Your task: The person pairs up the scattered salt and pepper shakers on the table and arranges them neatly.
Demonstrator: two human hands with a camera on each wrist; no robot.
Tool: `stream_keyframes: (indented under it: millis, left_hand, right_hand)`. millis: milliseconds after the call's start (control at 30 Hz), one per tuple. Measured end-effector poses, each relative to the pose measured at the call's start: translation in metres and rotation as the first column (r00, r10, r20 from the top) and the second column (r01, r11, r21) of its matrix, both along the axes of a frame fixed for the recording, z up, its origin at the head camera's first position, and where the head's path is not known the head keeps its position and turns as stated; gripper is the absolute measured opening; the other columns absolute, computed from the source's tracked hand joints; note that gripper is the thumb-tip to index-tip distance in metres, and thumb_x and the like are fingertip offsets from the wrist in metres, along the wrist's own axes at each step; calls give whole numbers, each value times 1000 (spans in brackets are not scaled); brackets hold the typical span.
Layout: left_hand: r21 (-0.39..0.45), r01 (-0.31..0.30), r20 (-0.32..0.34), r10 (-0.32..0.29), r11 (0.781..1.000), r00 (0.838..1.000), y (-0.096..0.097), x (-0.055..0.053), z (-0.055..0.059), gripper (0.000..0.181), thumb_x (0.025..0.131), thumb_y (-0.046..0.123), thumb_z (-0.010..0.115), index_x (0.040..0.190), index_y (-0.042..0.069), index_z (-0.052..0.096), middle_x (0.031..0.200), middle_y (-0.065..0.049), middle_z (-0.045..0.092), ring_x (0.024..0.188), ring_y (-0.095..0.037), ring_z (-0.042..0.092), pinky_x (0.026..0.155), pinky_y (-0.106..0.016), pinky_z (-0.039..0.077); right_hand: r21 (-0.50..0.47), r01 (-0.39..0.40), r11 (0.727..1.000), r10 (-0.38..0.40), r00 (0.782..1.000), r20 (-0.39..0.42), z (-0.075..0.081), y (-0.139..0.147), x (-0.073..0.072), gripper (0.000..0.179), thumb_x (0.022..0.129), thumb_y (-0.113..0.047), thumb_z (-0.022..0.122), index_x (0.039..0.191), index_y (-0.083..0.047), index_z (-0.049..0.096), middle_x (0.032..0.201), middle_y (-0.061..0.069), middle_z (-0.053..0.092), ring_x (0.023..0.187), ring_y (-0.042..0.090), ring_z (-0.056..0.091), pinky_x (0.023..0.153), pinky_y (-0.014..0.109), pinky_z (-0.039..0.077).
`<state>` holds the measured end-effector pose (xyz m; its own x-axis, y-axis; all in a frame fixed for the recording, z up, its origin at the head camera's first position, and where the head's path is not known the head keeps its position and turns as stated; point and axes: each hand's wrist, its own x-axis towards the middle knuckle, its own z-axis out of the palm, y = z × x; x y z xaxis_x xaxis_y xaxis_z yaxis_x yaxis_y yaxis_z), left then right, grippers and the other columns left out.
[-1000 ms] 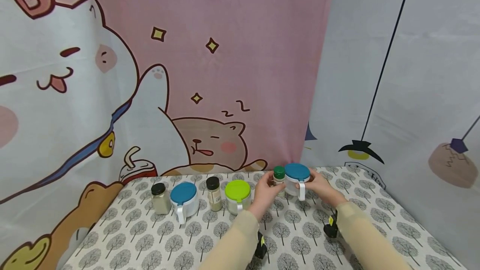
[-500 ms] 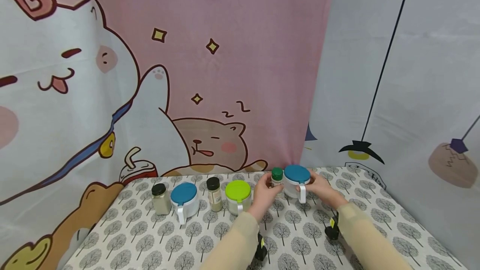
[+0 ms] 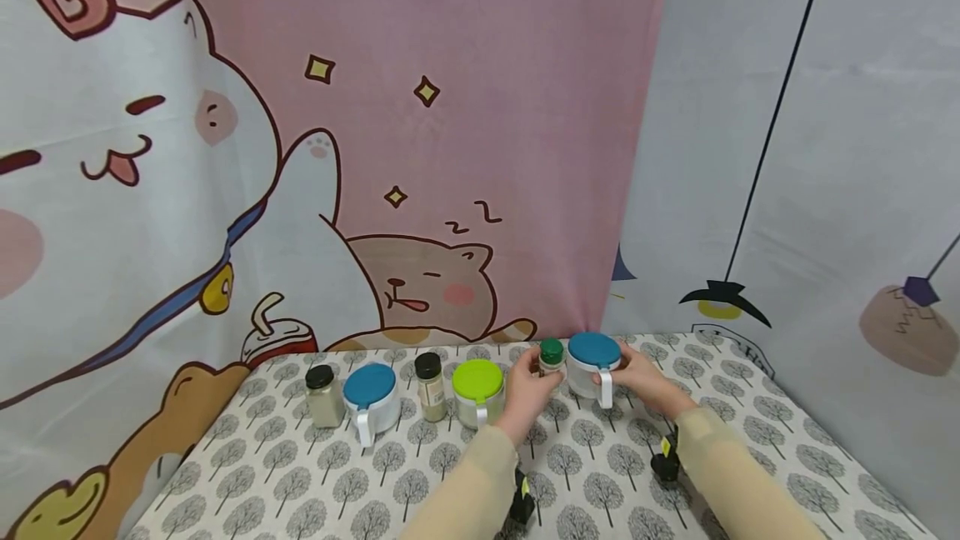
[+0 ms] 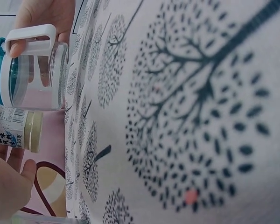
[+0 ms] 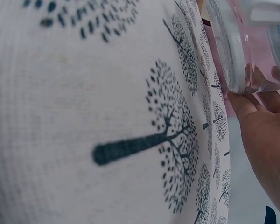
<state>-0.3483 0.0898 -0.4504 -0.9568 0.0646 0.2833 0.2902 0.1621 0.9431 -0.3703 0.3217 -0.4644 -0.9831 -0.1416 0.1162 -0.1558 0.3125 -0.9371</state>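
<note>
My left hand [image 3: 527,390] grips a green-capped spice jar [image 3: 551,357]. In the left wrist view, the jar's labelled body [image 4: 14,126] has its base apart from the cloth. My right hand [image 3: 643,376] holds a clear, white-handled jar with a blue lid [image 3: 593,350], fingers around its far side and thumb at the handle [image 3: 606,388]. The right wrist view shows fingers against the clear wall [image 5: 256,56]. Left wrist view puts this jar's base close to the cloth; whether it touches cannot be told. The two jars stand side by side, a narrow gap between them.
Left of my hands stand a green-lidded jar [image 3: 477,382], a black-capped spice jar [image 3: 431,390], another blue-lidded jar [image 3: 371,390] and a square black-capped jar [image 3: 324,398]. Tree-patterned cloth [image 3: 337,490] covers the table. Printed curtains [image 3: 525,107] hang behind.
The green-capped spice jar has shifted left and slightly lower in my left hand, opening a small gap. The blue-lidded jar in my right hand has come slightly lower.
</note>
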Motion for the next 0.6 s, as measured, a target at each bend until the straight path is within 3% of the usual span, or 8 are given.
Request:
stream_keyframes:
  millis: [300, 600]
  left_hand:
    - [-20, -8, -7, 8, 1000, 1000, -3, 0, -3, 33, 77, 11, 77, 107, 11, 64, 104, 1, 63, 103, -21, 57, 90, -43, 48]
    - [-43, -28, 1, 28, 999, 1000, -4, -3, -9, 31, 77, 10, 77, 103, 9, 62, 98, 1, 61, 94, -17, 56, 83, -38, 50]
  right_hand:
    - [10, 3, 1000, -3, 1000, 3, -3, -1, 1, 88, 82, -21, 79, 150, 0, 27, 139, 27, 42, 123, 41, 47, 99, 55, 41]
    - [14, -26, 1000, 25, 999, 20, -4, -1, 1, 90, 83, -18, 79, 151, 0, 23, 139, 26, 44, 118, 35, 51, 91, 45, 47]
